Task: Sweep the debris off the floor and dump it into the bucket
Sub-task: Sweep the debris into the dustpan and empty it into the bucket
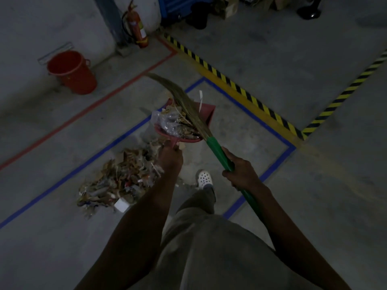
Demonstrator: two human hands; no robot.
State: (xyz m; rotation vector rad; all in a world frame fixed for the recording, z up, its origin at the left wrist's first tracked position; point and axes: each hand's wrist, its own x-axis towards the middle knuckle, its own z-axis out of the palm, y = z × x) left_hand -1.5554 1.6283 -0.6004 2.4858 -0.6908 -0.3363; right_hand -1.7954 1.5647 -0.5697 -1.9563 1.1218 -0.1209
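straw broom (217,152), red dustpan (206,115), crumpled debris (173,122)

It was an industrial hall or warehouse: a bare concrete floor (282,65) taped with a red line (83,112), a blue line (104,149) and yellow-black hazard stripes (236,86), and a fire extinguisher (137,26) against the wall at upper centre-left.

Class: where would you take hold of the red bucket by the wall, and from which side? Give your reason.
Probably the near rim of the red bucket, reached from above on the open-floor side: it stands upright, mouth open, with the wall close behind.
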